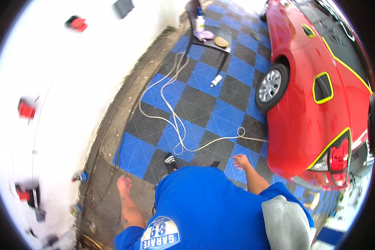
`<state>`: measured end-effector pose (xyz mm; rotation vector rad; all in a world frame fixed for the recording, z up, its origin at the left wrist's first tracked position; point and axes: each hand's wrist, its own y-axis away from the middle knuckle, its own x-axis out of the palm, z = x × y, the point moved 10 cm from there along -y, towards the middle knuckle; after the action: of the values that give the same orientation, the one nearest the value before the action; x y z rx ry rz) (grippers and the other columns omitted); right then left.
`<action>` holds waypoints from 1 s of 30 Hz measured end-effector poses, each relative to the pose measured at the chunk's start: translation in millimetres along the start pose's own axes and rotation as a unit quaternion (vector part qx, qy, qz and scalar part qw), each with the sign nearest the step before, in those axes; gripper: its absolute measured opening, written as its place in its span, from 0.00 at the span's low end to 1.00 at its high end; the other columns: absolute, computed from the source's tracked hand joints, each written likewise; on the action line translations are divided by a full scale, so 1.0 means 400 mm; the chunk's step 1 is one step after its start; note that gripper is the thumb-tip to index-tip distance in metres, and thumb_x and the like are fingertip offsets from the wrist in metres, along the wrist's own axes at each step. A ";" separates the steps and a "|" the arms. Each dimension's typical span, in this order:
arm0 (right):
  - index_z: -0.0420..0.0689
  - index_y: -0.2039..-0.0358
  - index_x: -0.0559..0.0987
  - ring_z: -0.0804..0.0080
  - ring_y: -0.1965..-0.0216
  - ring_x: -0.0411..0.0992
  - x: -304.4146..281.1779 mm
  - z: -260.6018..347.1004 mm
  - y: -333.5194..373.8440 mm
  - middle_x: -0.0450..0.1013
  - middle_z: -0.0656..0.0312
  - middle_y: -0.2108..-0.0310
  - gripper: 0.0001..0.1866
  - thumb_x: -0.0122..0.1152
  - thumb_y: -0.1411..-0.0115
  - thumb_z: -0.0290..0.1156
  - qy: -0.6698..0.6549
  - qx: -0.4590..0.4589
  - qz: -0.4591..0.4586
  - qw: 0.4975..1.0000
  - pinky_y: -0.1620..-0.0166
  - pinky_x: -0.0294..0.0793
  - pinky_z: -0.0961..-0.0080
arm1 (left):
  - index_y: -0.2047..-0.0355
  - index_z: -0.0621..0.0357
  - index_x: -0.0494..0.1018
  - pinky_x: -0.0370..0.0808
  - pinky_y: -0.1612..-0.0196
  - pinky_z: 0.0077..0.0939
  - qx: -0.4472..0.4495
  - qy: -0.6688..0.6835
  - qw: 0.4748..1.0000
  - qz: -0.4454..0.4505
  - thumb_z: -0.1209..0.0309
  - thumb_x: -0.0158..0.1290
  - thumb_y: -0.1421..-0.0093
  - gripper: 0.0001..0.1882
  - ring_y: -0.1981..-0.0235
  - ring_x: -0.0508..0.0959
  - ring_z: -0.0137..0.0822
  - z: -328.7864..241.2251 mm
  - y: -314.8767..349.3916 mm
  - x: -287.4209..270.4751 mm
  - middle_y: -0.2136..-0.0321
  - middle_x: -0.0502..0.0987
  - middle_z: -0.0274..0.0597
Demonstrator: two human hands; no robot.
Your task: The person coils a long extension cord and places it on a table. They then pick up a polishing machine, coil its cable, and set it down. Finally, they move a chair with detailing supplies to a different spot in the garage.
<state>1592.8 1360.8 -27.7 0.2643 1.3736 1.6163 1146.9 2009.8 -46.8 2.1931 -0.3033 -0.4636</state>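
My left hand (123, 184) hangs low over the bare concrete strip, a little blurred. Its fingers look loose and nothing shows in them. Out over the blue and black floor tiles (191, 109), my right hand (241, 161) is empty with its fingers apart. The nearest large thing to it is a red car (293, 137) on the right, not touched by the hand. Yellow-green tape edges the car's tail light (338, 156), fuel door (322, 87) and windows. A grey towel (285, 223) lies over my right shoulder.
A pale cable (164, 93) loops across the tiles toward the car. Ahead, a dark chair (214, 34) bears bottles and round pads; a white bottle (216, 80) lies by its leg. Red tools (27, 109) hang on the white wall (62, 62) at left.
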 end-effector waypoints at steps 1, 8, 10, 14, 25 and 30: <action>0.49 0.58 0.78 0.72 0.74 0.74 -0.021 0.001 0.014 0.75 0.62 0.72 0.15 0.61 0.45 0.40 -0.039 0.000 -0.014 0.999 0.72 0.73 0.68 | 0.48 0.51 0.67 0.71 0.66 0.35 0.027 0.002 1.000 0.011 0.56 0.48 0.38 0.22 0.65 0.76 0.36 -0.140 -0.020 0.075 0.62 0.76 0.40; 0.49 0.61 0.77 0.70 0.75 0.73 0.058 -0.029 -0.009 0.73 0.63 0.72 0.13 0.59 0.44 0.40 -0.231 0.081 -0.023 0.969 0.71 0.73 0.64 | 0.48 0.51 0.67 0.70 0.65 0.34 0.162 -0.115 0.972 0.127 0.54 0.50 0.39 0.22 0.65 0.76 0.34 -0.732 -0.088 0.619 0.64 0.76 0.39; 0.48 0.61 0.78 0.67 0.74 0.72 0.091 -0.048 -0.034 0.73 0.63 0.72 0.13 0.57 0.43 0.40 -0.229 0.139 -0.002 0.963 0.69 0.73 0.63 | 0.49 0.51 0.68 0.70 0.65 0.34 0.151 -0.151 0.966 0.148 0.55 0.50 0.39 0.21 0.66 0.76 0.34 -0.751 -0.103 0.771 0.64 0.76 0.39; 0.45 0.65 0.78 0.63 0.72 0.73 0.028 0.048 -0.156 0.73 0.60 0.75 0.12 0.54 0.43 0.37 -0.051 0.074 0.035 0.995 0.68 0.73 0.62 | 0.50 0.51 0.69 0.71 0.66 0.36 0.096 -0.246 0.954 0.145 0.55 0.50 0.39 0.21 0.67 0.76 0.35 -0.712 -0.096 1.050 0.65 0.76 0.40; 0.46 0.55 0.75 0.73 0.75 0.73 -0.689 0.898 -0.516 0.74 0.63 0.72 0.17 0.59 0.42 0.40 -0.287 -0.106 -0.088 0.948 0.74 0.72 0.76 | 0.48 0.50 0.68 0.72 0.62 0.38 -0.026 -0.303 0.938 0.169 0.56 0.48 0.39 0.21 0.63 0.77 0.36 -0.700 0.005 1.486 0.61 0.76 0.40; 0.48 0.55 0.75 0.71 0.69 0.74 -0.728 1.077 -0.661 0.74 0.61 0.68 0.19 0.62 0.45 0.42 -0.373 -0.074 -0.048 0.924 0.67 0.74 0.69 | 0.46 0.49 0.67 0.72 0.61 0.40 0.057 -0.269 0.943 0.184 0.51 0.50 0.40 0.25 0.61 0.75 0.37 -1.034 -0.095 1.762 0.60 0.76 0.41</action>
<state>2174.2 1390.5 10.8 0.6364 0.6630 1.3176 1962.0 2062.0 1.6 2.0172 -1.0387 -0.8430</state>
